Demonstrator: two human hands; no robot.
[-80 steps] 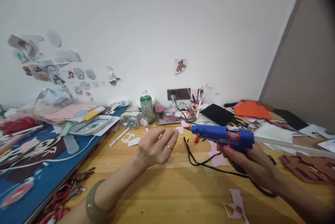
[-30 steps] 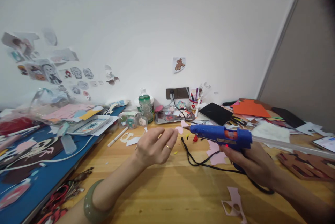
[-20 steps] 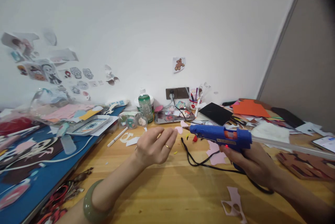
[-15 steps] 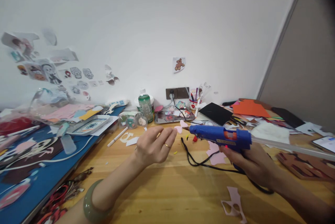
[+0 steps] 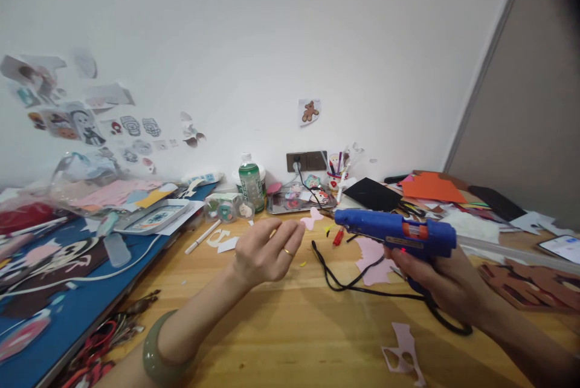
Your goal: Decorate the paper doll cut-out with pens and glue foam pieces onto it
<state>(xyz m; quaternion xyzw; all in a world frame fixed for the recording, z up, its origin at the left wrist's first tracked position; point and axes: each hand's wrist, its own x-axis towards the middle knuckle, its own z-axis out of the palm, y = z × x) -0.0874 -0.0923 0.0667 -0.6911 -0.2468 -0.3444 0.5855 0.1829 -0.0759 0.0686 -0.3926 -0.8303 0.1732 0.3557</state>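
Observation:
Pinched between the fingertips of my left hand [image 5: 269,249] is a small pink bow-shaped cutout [image 5: 312,219], raised over the desk. My right hand [image 5: 446,282] grips a blue hot glue gun [image 5: 394,231] by its handle, with a forefinger near the trigger. Its nozzle points left toward the pink cutout, a little apart from it. A clear glue stick [image 5: 516,250] sticks out of the gun's back. From the handle, a black cord [image 5: 357,290] runs over the wood.
Pink paper scraps [image 5: 403,355] lie on the wooden desk [image 5: 272,333]. A green-labelled bottle [image 5: 251,182] stands at the back. To the left is a blue mat [image 5: 136,267] with a white tray [image 5: 156,217]; coloured sheets [image 5: 430,187] and a phone [image 5: 564,247] are at right.
My right hand has drawn the glue gun to the right, so its nozzle is farther from the pink cutout. My left hand has hardly moved.

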